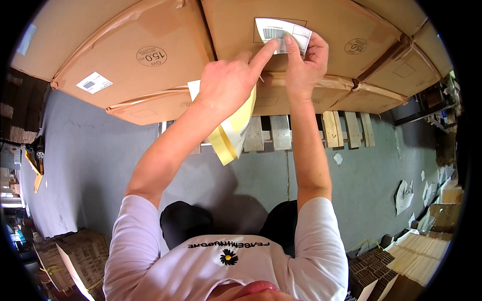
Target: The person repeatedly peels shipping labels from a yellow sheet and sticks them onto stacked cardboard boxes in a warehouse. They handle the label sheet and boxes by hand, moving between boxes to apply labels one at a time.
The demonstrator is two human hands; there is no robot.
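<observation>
**Watching a label that could crease**

Looking from near to far, we meet first the left hand (228,83). Its index finger is stretched out, with the tip at the lower edge of the label (273,32), and its other fingers are curled. Yellow and white sheets (228,135) hang from under this hand. Their upper part is hidden, so we cannot tell whether the curled fingers are clamped on them. If that hold is weak, we think the sheets could slip down toward the pallet (281,133) when the finger pushes.

The right hand (307,62) pinches the label at its right end, thumb on the printed side and the other fingers behind. The label is over the face of the box (334,25), partly covering a printed outline (254,30). Its lower right part bends up, and we cannot tell how much of the rest is touching the cardboard.

From this bend comes, in our judgement, the main danger: if the finger presses before the raised end is flat, a fold or a trapped bubble could spoil the barcode. Also, a sideways pull from the pinch could turn the label crooked against the outline, or tear its corner.
</observation>
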